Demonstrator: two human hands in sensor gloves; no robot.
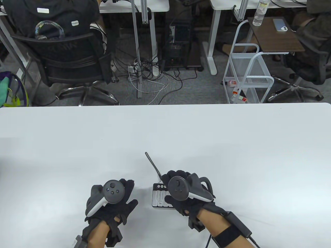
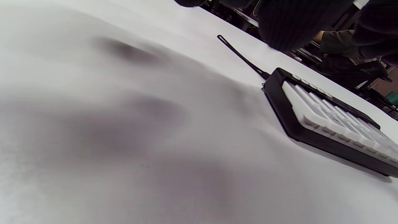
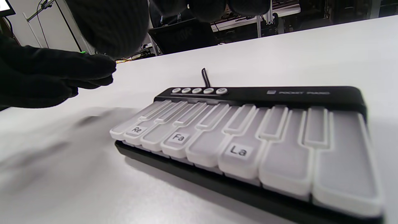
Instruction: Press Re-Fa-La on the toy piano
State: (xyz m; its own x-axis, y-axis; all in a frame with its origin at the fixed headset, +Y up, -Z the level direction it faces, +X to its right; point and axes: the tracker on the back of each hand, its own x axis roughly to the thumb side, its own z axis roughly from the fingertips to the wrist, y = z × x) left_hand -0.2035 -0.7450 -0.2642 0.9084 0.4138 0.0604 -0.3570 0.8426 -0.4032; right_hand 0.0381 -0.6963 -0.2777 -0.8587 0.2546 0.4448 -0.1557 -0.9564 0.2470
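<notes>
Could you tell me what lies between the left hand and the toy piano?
Only bare white table separates the left hand from the toy piano, seen in the table view.

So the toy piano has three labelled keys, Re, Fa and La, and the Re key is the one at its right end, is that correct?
Not quite. The toy piano does carry three labelled keys, but the Re key sits near its left end, not the right. The right wrist view shows the Fa key next along and the La key further right; the keys at the right end are unlabelled.

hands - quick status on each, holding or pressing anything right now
Left hand: rests on the table beside the toy piano, holding nothing.
Right hand: above the toy piano, fingers clear of the keys, holding nothing.
</notes>
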